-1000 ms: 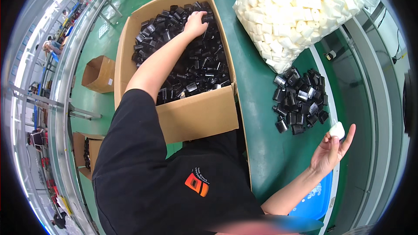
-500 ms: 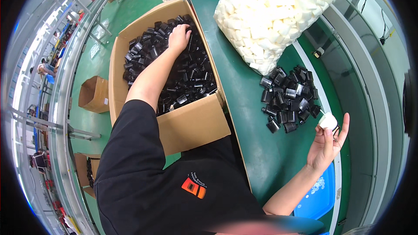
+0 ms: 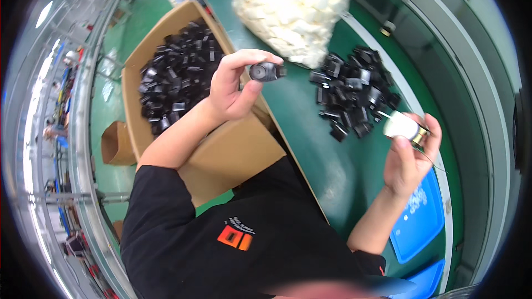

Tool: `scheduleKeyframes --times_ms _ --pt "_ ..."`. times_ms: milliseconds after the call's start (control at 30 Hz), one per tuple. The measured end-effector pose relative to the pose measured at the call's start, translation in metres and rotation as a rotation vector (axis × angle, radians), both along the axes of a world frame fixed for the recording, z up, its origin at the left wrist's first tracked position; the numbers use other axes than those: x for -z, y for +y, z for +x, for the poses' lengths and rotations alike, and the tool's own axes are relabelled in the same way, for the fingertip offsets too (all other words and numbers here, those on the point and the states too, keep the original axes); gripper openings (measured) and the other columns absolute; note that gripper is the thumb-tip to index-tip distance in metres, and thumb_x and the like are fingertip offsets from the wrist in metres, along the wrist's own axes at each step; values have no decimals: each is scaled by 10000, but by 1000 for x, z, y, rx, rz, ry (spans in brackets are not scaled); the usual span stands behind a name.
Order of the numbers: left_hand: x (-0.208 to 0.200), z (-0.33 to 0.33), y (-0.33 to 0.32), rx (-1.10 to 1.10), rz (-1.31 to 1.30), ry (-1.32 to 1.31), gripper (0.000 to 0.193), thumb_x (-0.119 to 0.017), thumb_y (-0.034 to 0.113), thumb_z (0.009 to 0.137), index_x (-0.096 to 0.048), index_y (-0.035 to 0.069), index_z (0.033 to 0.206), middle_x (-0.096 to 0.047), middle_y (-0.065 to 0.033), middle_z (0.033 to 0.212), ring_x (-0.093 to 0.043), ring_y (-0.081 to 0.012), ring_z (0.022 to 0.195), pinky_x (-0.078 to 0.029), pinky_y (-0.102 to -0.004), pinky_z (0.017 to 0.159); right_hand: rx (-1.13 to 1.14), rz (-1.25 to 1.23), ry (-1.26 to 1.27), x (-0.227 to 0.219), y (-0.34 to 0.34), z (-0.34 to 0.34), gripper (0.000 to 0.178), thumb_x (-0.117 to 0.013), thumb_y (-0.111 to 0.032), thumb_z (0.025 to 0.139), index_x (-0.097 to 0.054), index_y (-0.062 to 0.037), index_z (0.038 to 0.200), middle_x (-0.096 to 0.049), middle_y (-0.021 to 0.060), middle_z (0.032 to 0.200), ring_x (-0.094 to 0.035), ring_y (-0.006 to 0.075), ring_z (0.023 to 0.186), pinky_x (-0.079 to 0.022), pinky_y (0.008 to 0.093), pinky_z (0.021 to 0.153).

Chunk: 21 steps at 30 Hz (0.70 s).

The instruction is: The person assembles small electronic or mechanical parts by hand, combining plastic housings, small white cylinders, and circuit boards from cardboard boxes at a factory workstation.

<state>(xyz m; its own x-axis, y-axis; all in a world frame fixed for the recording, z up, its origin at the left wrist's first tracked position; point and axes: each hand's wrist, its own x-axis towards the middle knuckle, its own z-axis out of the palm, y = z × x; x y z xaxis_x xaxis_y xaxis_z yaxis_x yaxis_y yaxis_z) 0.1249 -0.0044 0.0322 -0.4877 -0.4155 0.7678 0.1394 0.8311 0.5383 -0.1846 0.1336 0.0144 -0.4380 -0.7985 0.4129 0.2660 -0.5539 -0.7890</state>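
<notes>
Head view: the left hand (image 3: 231, 86) has its fingers pinching a black part (image 3: 266, 71) above the edge of the table (image 3: 321, 171), beside the box (image 3: 238, 152). The right hand (image 3: 407, 160) grips a white piece (image 3: 402, 126) in its fingers, between the black pile (image 3: 354, 91) and a blue tray (image 3: 413, 238).
</notes>
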Motion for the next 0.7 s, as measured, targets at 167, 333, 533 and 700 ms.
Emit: scheduleKeyframes --times_ms 167,333,533,700 --pt "-27 -81 39 329 671 -115 365 -452 220 1018 -449 0 1308 -595 -142 1089 -596 -207 976 -484 -363 890 85 -55 208 -20 6 4 567 -752 47 737 -500 -25 1239 -636 150 1094 -646 209 989 -541 326 859" --pt "-20 -130 42 377 757 -197 328 -487 156 1006 -493 6 1297 -570 -59 1141 -544 -84 983 -470 -263 861 171 119 294 -36 18 -8 550 -751 67 747 -517 -22 1237 -642 120 1072 -646 181 997 -544 308 871" --pt "-6 -149 36 314 521 -279 311 -519 143 1006 -521 5 1285 -546 -47 1164 -550 -77 995 -484 -246 852 171 176 189 -31 12 -10 518 -738 85 761 -531 -16 1225 -639 105 1085 -643 156 997 -557 268 852" --pt "5 -148 34 353 714 -162 338 -569 115 992 -518 11 1309 -608 -32 1095 -599 -57 874 -502 -200 771 184 176 136 -18 -2 -7 503 -748 65 774 -529 -18 1220 -633 111 1099 -643 170 1012 -560 289 870"
